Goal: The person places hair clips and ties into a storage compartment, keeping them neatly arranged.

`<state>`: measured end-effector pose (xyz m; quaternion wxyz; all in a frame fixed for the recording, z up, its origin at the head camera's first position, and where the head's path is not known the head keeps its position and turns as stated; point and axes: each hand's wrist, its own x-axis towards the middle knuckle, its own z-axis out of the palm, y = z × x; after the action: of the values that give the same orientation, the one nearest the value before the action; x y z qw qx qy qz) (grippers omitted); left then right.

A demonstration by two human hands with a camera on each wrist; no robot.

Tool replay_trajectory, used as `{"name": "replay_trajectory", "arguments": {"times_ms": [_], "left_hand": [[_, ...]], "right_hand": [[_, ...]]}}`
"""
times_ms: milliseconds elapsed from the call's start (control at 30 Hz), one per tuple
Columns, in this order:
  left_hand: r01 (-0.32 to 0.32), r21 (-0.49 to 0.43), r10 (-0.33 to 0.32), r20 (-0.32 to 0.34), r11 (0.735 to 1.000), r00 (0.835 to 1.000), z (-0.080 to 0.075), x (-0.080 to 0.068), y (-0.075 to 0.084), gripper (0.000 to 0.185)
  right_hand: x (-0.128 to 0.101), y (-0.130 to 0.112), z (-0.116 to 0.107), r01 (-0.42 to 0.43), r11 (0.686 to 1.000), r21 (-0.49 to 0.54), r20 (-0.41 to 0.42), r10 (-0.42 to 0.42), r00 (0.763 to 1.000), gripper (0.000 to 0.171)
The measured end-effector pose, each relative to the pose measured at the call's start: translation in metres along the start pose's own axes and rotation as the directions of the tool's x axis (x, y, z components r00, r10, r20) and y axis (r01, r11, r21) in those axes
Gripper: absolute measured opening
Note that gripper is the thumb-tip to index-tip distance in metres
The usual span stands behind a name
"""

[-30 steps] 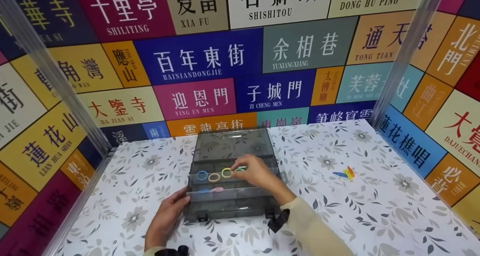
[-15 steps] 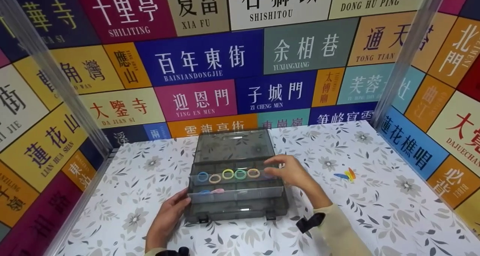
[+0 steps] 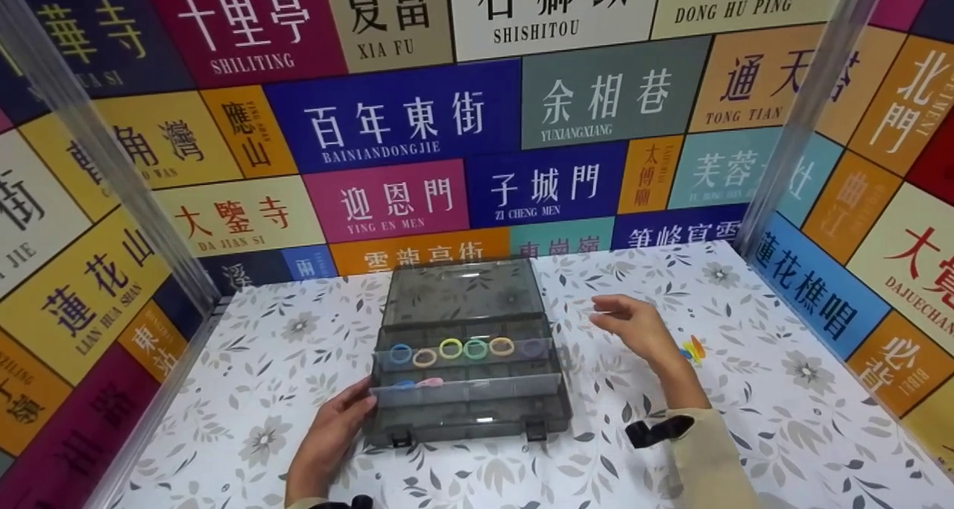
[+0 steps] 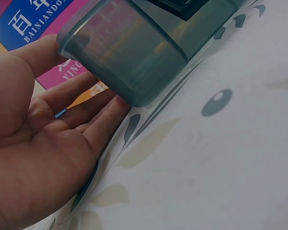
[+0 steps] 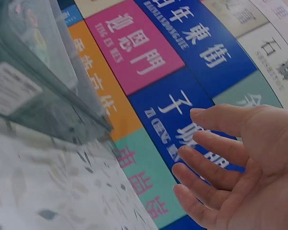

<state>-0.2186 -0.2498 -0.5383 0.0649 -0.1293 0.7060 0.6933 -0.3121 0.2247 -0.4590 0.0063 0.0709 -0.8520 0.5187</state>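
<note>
On the floral-printed tabletop (image 3: 745,419) we find a smoke-grey translucent plastic organizer box (image 3: 468,412), rectangular with rounded corners, its hinged lid (image 3: 462,291) thrown back and lying open toward the rear wall. Two dark latches sit on its near edge. We note stepped, partitioned trays inside. The upper tray carries a row of small elastic rings (image 3: 449,349), round and thin, in blue, pale orange, yellow, green and orange, lying side by side. The lower tray holds a blue piece and a pink piece (image 3: 428,381) near its left end; their form is too small for us to tell.

Our left hand (image 3: 330,438) rests against the box's near left corner, fingers straight and relaxed along the side wall. The left wrist view confirms this: the palm (image 4: 43,143) lies open, fingertips touching the smooth, glossy corner of the box (image 4: 134,52), gripping nothing.

Our right hand (image 3: 633,329) hovers to the right of the box, clear of it, fingers loosely spread and holding nothing; the right wrist view shows the same relaxed, slightly bent fingers (image 5: 216,148) in the air.

Just beyond the right hand, a small cluster of coloured pieces (image 3: 693,347), orange, yellow and blue, lies on the tabletop. Glossy panels of coloured signage (image 3: 402,121) with white lettering wall the space on three sides.
</note>
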Motion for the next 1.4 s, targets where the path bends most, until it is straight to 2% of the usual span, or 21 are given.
{"name": "replay_trajectory", "arguments": {"times_ms": [200,300,433,633,767,933,1167,1267,1400], "left_hand": [[-0.018,-0.01,0.018,0.006,1.0,1.0,0.0,0.001,0.0,0.061],[-0.033,0.0,0.033,-0.003,0.999,0.999,-0.001,0.001,-0.001,0.06],[-0.039,0.007,0.039,-0.007,0.999,0.999,-0.004,-0.001,-0.002,0.06],[-0.043,-0.005,0.043,-0.014,0.999,0.999,-0.003,-0.001,-0.003,0.06],[-0.049,-0.007,0.049,-0.022,0.999,0.999,-0.002,-0.003,-0.002,0.059],[-0.047,-0.007,0.047,-0.029,0.999,0.998,0.001,-0.003,-0.001,0.057],[-0.067,-0.028,0.067,-0.008,0.997,0.998,0.0,-0.002,-0.002,0.057],[-0.053,-0.021,0.052,-0.01,0.998,0.999,-0.001,-0.002,-0.001,0.058],[-0.024,0.002,0.024,-0.019,1.0,1.0,-0.001,-0.001,-0.001,0.06]], "right_hand": [[-0.003,0.019,-0.027,-0.07,0.997,-0.025,-0.108,0.067,0.992,0.05],[-0.004,0.031,-0.037,-0.136,0.99,-0.03,-0.147,0.13,0.981,0.052],[-0.005,0.047,-0.047,-0.246,0.969,-0.014,-0.191,0.238,0.952,0.054],[-0.01,0.067,-0.058,-0.371,0.927,0.06,-0.249,0.374,0.893,0.054],[-0.013,0.078,-0.064,-0.409,0.911,0.047,-0.284,0.405,0.869,0.056],[-0.015,0.09,-0.069,-0.448,0.894,0.025,-0.298,0.435,0.85,0.058],[-0.015,0.105,-0.072,-0.496,0.865,0.069,-0.341,0.488,0.803,0.055],[-0.016,0.109,-0.072,-0.494,0.867,0.074,-0.355,0.485,0.799,0.054],[-0.018,0.113,-0.069,-0.468,0.883,0.019,-0.375,0.44,0.816,0.053]]}}
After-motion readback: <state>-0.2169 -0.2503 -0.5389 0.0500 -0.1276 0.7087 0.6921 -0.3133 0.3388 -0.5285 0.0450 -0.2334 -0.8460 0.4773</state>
